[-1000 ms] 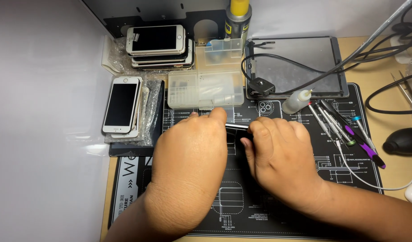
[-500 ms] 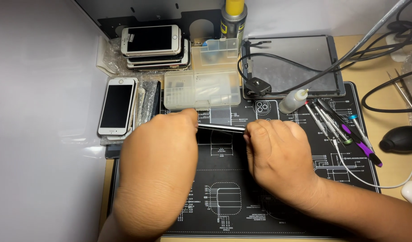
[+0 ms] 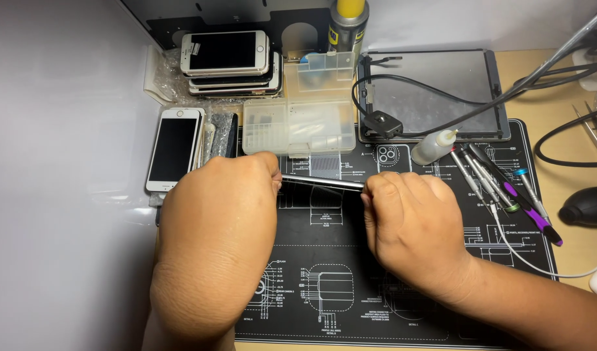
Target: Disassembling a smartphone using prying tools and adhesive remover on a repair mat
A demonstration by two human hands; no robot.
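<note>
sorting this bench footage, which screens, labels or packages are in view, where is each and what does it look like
White phone: left of mat, face up, dark screen.
Phone stack: top left, white-framed, dark screen on top.
Tablet: top centre-right, grey glass, black border, cable across.
Clear plastic boxes: above mat, rectangular, translucent.
Can: top centre, yellow cap, label unreadable.
Work mat: black, white line diagrams.
Both hands hold a thin silver device edge-on.

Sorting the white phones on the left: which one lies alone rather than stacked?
The white phone lying flat nearest the left hand; the others are piled in a stack farther back.
</note>
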